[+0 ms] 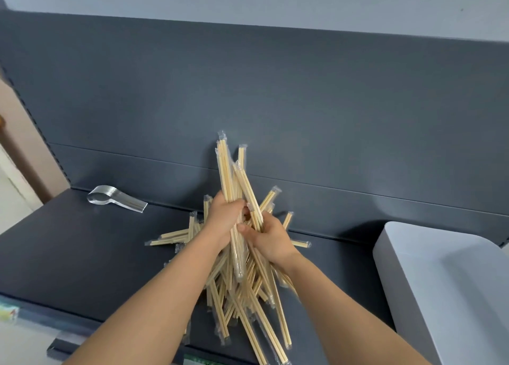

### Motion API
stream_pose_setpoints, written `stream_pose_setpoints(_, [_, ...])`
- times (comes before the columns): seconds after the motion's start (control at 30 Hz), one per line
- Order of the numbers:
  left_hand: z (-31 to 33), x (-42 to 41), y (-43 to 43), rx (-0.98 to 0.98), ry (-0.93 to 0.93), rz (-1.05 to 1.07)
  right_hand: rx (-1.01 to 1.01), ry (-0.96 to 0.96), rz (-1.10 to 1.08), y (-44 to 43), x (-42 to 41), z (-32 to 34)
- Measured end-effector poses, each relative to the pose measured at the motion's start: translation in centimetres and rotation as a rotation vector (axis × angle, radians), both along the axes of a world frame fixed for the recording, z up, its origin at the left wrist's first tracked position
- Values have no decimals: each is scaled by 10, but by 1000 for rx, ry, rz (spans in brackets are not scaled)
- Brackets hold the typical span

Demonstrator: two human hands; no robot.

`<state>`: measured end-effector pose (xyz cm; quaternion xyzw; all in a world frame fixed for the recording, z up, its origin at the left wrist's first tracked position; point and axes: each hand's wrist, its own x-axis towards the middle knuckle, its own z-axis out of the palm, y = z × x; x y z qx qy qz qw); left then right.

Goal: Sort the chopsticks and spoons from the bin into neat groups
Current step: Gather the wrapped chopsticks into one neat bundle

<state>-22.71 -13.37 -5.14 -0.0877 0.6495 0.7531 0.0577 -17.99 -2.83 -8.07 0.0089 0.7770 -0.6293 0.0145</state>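
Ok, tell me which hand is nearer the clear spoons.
Left. The left hand holds chopsticks to the right of the spoons; the right hand is even farther right.

The white bin [440,282] runs off the right and bottom edges; the left hand [224,217] and right hand [268,240] cover the middle of the chopsticks [242,290]; the shelf label [8,312] is blurred, unreadable; how many clear spoons [115,199] are stacked, I can't tell.

- Soft, even, fairly bright light falls on the dark shelf [82,254].
- A diffuse shadow lies just left of the white bin [446,287].
- Clear spoons [115,198], far left of the bin, show pale highlights.
- Wide-angle distortion bends the shelf's lines.
- The frame's corner far down-left of the bin is blurred.
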Motion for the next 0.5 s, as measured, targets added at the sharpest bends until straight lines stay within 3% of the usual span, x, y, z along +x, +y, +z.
stream_pose_setpoints(0.1, [10,-3,-3,94,-37,19,-5,50,-4,2,-2,7])
stream_pose_setpoints(0.23, [18,-8,-8,251,-33,77,25,80,-181,12,-5,17])
stream_pose_setpoints(0.33, [17,-5,-3,150,50,18,-17,108,-345,24,-7,28])
stream_pose_setpoints(0.5, [13,21,38,5,176,-270,-68,281,-457,22,-12,43])
